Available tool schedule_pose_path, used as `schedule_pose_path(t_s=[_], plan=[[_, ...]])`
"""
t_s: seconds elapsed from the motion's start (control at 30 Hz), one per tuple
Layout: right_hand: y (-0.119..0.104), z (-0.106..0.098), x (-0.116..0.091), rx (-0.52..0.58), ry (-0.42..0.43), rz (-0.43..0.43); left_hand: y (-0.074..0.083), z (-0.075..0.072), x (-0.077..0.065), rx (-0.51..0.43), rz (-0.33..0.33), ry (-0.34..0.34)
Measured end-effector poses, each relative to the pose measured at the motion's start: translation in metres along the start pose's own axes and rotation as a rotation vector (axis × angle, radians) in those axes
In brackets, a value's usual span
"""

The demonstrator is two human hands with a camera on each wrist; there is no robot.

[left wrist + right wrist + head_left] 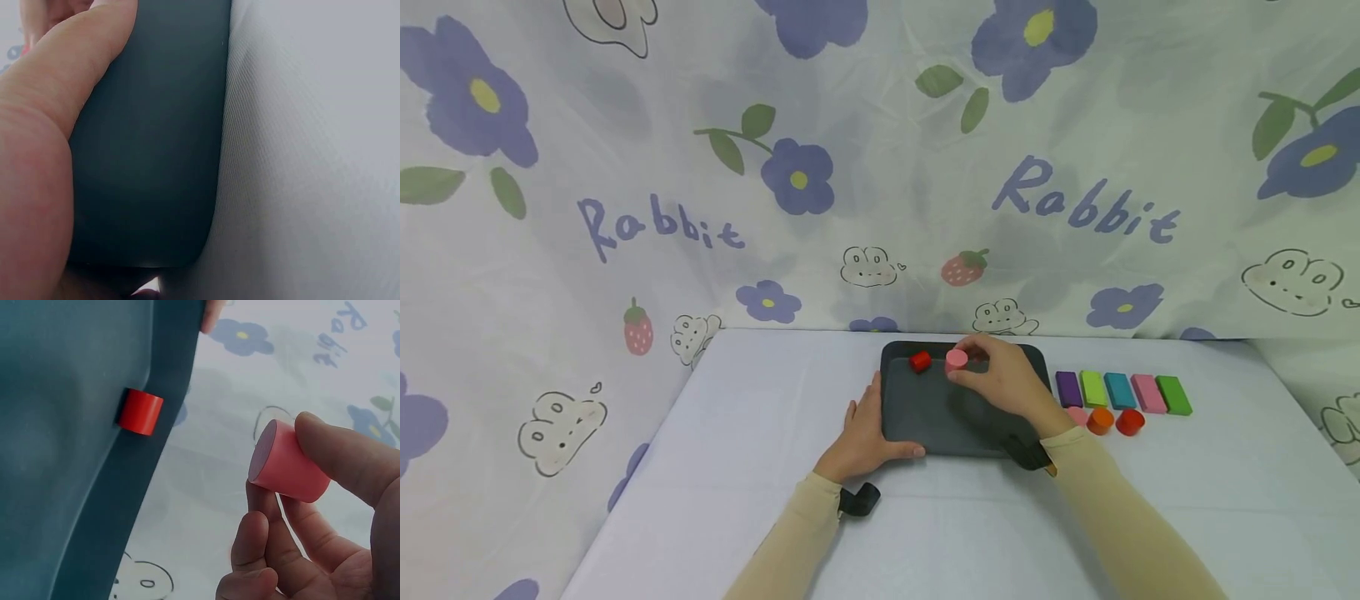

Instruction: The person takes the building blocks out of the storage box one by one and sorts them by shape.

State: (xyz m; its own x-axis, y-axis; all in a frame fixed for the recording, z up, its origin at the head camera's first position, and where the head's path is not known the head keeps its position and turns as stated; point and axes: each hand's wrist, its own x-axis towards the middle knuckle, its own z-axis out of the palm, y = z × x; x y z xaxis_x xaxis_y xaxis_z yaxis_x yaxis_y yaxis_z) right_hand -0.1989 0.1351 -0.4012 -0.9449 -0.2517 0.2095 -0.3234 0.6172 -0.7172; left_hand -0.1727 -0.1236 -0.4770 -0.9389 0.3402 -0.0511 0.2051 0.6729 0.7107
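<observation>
A pink cylinder block (pixel 957 359) is pinched between the thumb and fingers of my right hand (pixel 1006 379), held up over the far part of a dark rectangular tray (pixel 921 412). In the right wrist view the pink cylinder (pixel 290 464) is tilted, one flat end facing the tray. A red cylinder (pixel 920 361) lies on its side in the tray near the far left, against the wall. My left hand (pixel 867 437) rests at the tray's near left corner, fingers straight along the left side and thumb along the front edge.
Right of the tray stands a row of rectangular blocks: purple (pixel 1068 389), yellow-green (pixel 1093 389), blue (pixel 1120 391), pink (pixel 1149 393) and green (pixel 1173 395). In front are a pink cylinder (pixel 1077 416), an orange one (pixel 1101 421) and a red one (pixel 1130 422). A patterned curtain (pixel 880 225) hangs behind.
</observation>
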Motion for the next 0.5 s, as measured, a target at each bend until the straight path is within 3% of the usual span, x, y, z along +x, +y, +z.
schedule_pose_path(t_s=[0.27,0.5], plan=[[0.002,-0.008,-0.015,0.007,0.032,-0.041,0.001,-0.001,-0.001,0.009,-0.013,-0.005],[0.001,-0.014,-0.024,-0.008,0.048,-0.001,0.001,0.000,-0.001,0.013,-0.011,-0.006]])
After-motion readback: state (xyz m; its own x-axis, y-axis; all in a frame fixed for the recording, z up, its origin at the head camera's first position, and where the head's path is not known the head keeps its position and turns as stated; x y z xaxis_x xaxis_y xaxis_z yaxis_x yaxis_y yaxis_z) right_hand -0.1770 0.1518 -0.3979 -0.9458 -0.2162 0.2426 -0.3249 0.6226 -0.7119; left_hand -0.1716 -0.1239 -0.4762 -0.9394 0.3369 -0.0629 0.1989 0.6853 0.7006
